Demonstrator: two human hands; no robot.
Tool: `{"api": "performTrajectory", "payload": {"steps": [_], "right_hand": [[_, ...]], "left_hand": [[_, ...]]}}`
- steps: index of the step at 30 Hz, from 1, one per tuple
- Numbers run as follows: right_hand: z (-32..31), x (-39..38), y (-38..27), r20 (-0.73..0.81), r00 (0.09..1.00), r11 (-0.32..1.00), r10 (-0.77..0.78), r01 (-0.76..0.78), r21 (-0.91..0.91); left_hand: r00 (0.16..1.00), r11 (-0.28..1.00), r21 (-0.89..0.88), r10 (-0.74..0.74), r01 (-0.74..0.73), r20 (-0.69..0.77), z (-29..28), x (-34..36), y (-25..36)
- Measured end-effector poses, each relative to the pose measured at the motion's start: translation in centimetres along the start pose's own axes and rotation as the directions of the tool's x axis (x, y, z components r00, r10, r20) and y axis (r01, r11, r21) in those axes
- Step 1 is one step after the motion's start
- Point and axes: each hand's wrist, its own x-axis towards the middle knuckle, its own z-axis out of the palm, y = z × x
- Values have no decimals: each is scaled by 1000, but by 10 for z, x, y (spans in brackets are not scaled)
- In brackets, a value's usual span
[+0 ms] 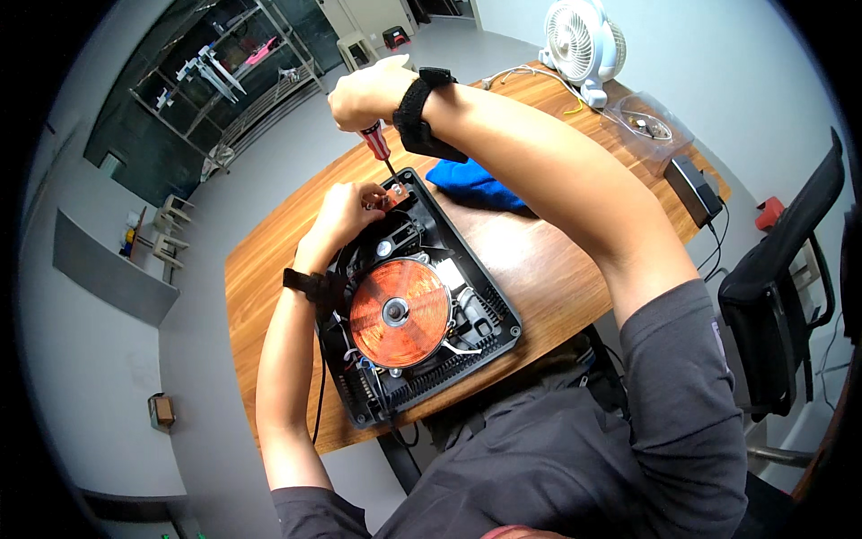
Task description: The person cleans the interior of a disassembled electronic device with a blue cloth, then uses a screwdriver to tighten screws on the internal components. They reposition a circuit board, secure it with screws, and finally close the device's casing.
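Observation:
An opened induction cooker base lies on the table, its black shell holding a round copper coil. At its far end, my right hand is wrapped round a screwdriver with a red, white and dark handle. The screwdriver's shaft points down to a small brown circuit board in the shell's far corner. My left hand has its fingers curled and pinched at the near left edge of that board. The screwdriver's tip is too small to make out exactly.
A blue cloth lies right of the shell on the wooden table. Farther off are a white fan, a clear plastic box and a black box-shaped device with cables. A black chair stands at the right.

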Motion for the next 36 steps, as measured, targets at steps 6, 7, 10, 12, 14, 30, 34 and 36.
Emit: {"api": "performTrajectory", "payload": {"steps": [6, 7, 10, 12, 14, 30, 34, 36], "right_hand": [[-13, 2, -9, 217, 975, 997, 54, -65, 43], [-17, -1, -8, 225, 974, 999, 5, -17, 49], [-17, -10, -4, 175, 980, 995, -92, 85, 43], [-14, -9, -5, 133, 990, 999, -43, 39, 32], [-10, -11, -2, 88, 996, 1000, 11, -14, 26], [-14, -16, -4, 111, 994, 997, -25, 16, 82], [-7, -10, -6, 48, 999, 999, 10, -12, 37], [-7, -9, -2, 81, 997, 999, 13, -16, 37]], "left_hand": [[1000, 1000, -9, -25, 25, 7, 0, -5, -4], [1000, 1000, -8, -21, 21, 8, 0, -5, -5], [1000, 1000, 2, -15, 15, 8, 0, -5, -5], [1000, 1000, 22, -17, 16, 4, -1, -5, -3], [1000, 1000, -23, -1, 1, 21, 0, -2, -4], [1000, 1000, -2, -8, 8, 12, -1, -5, 1], [1000, 1000, -9, 6, -6, 9, -1, -3, 0], [998, 999, 31, -38, 37, 46, -6, -3, 10]]}}
